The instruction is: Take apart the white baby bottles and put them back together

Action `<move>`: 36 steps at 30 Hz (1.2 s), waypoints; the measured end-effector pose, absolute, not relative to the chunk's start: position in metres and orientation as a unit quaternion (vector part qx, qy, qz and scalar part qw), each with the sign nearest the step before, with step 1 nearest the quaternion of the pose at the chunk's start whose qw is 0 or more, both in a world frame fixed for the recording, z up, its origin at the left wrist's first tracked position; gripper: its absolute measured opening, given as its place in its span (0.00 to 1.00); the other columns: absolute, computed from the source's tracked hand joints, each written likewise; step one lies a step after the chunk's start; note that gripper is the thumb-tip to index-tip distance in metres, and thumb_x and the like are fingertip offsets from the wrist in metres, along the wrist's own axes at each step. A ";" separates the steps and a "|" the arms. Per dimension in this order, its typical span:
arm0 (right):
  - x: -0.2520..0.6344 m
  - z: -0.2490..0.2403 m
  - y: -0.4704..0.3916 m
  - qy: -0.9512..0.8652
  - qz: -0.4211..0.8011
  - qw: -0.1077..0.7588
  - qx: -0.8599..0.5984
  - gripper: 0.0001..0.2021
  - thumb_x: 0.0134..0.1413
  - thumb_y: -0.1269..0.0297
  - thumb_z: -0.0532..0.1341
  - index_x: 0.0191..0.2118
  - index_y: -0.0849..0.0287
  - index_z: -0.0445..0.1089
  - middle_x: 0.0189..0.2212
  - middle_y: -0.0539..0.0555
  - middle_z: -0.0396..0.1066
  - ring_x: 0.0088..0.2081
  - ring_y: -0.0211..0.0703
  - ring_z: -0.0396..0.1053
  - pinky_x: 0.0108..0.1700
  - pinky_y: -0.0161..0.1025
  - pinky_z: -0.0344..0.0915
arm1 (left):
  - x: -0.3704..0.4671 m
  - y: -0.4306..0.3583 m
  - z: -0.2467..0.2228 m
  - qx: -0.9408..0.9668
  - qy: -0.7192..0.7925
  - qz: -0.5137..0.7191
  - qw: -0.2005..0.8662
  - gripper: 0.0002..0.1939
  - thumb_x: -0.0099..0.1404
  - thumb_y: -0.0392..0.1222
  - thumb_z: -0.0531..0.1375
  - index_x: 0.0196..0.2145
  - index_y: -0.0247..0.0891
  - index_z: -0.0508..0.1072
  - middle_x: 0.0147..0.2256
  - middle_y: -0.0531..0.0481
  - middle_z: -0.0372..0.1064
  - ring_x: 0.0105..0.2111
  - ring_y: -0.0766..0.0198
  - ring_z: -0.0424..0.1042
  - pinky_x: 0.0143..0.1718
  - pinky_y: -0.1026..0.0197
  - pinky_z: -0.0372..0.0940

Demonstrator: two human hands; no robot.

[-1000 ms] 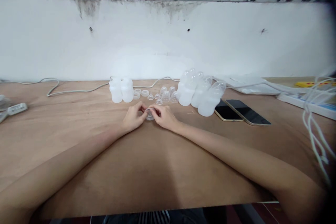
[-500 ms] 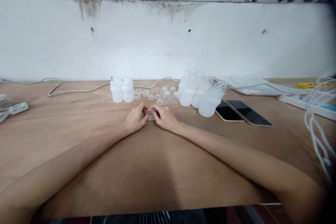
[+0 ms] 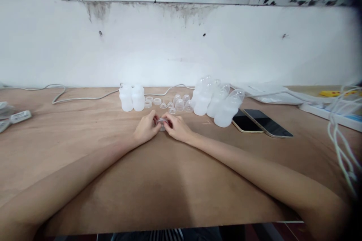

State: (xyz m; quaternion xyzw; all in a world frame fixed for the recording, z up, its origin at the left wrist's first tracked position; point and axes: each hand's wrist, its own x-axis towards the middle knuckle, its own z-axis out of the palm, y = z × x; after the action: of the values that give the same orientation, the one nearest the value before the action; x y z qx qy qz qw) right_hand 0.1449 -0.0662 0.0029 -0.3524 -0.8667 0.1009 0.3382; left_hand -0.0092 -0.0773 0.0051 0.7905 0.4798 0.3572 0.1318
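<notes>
My left hand (image 3: 148,125) and my right hand (image 3: 177,125) meet in the middle of the table. Between them, their fingertips pinch a clear bottle collar ring (image 3: 162,120) from both sides. Below it shows part of a clear bottle nipple (image 3: 162,128), low against the wood; how the two fit together is hidden by the fingers. Just beyond my hands lie loose collar rings (image 3: 157,101), several small nipples (image 3: 172,110) and several clear dome caps (image 3: 179,105). Two white baby bottles (image 3: 138,98) without tops stand to the left of these.
Several capped baby bottles (image 3: 224,116) stand at the right, beside two phones (image 3: 268,123). Farther right are a power strip (image 3: 333,115), bundled white cables (image 3: 338,139) and a plastic bag (image 3: 271,96). A cable (image 3: 85,98) runs along the wall. White packets (image 3: 19,116) lie far left.
The collar ring sits slightly lower between my fingers, and less of the nipple shows. Both hands stay in nearly the same place. The view has tilted up a little.
</notes>
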 end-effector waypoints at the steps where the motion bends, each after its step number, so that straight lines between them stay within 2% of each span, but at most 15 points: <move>1: 0.145 0.003 -0.066 -0.863 0.104 0.343 -0.357 0.05 0.49 0.69 0.50 0.34 0.60 0.60 0.21 0.47 0.62 0.22 0.33 0.59 0.28 0.30 0.54 | -0.009 -0.078 0.006 0.794 0.469 0.361 0.141 0.04 0.54 0.39 0.52 0.28 0.37 0.59 0.25 0.54 0.62 0.22 0.69 0.62 0.24 0.65 0.57; 8: 0.145 0.004 -0.065 -0.862 0.116 0.349 -0.348 0.09 0.46 0.70 0.52 0.37 0.60 0.61 0.23 0.48 0.63 0.23 0.33 0.59 0.28 0.30 0.55 | -0.011 -0.078 0.006 0.794 0.410 0.407 0.188 0.04 0.55 0.37 0.52 0.30 0.37 0.59 0.29 0.53 0.61 0.25 0.70 0.63 0.28 0.66 0.61; 17: 0.144 0.002 -0.065 -0.871 0.107 0.327 -0.350 0.11 0.46 0.74 0.51 0.37 0.61 0.64 0.25 0.51 0.66 0.24 0.34 0.59 0.30 0.31 0.55 | -0.009 -0.078 0.007 0.788 0.445 0.391 0.165 0.03 0.53 0.36 0.53 0.26 0.37 0.59 0.23 0.55 0.61 0.22 0.70 0.61 0.24 0.67 0.59; 23: 0.142 0.003 -0.064 -0.856 0.121 0.344 -0.365 0.12 0.49 0.73 0.50 0.40 0.61 0.65 0.30 0.53 0.69 0.28 0.36 0.63 0.33 0.33 0.57 | -0.010 -0.076 0.007 0.775 0.445 0.395 0.214 0.05 0.54 0.39 0.54 0.28 0.37 0.59 0.24 0.55 0.60 0.21 0.71 0.61 0.23 0.68 0.59; 27: 0.144 0.004 -0.061 -0.848 0.148 0.364 -0.356 0.12 0.48 0.72 0.51 0.40 0.62 0.66 0.33 0.54 0.70 0.31 0.37 0.65 0.35 0.34 0.59 | -0.013 -0.072 0.002 0.766 0.410 0.409 0.280 0.08 0.53 0.40 0.55 0.31 0.37 0.58 0.29 0.54 0.62 0.26 0.70 0.65 0.27 0.67 0.62; 31: 0.146 0.004 -0.060 -0.855 0.165 0.359 -0.336 0.15 0.44 0.74 0.54 0.41 0.62 0.66 0.35 0.55 0.69 0.34 0.38 0.65 0.37 0.36 0.60 | -0.013 -0.072 0.000 0.763 0.409 0.417 0.278 0.07 0.53 0.39 0.55 0.30 0.36 0.59 0.28 0.53 0.63 0.26 0.70 0.65 0.29 0.65 0.63; 36: 0.146 0.004 -0.061 -0.845 0.183 0.366 -0.345 0.16 0.43 0.71 0.56 0.42 0.61 0.66 0.37 0.55 0.70 0.36 0.39 0.66 0.39 0.37 0.61 | -0.013 -0.071 0.000 0.755 0.425 0.421 0.270 0.07 0.52 0.38 0.55 0.29 0.37 0.59 0.26 0.54 0.64 0.25 0.69 0.66 0.27 0.66 0.63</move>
State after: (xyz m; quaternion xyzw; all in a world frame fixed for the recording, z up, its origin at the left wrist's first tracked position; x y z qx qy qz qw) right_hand 0.1458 -0.0605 0.0035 -0.3455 -0.8446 0.1833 0.3657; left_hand -0.0134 -0.0714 -0.0001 0.7549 0.4245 0.4205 0.2702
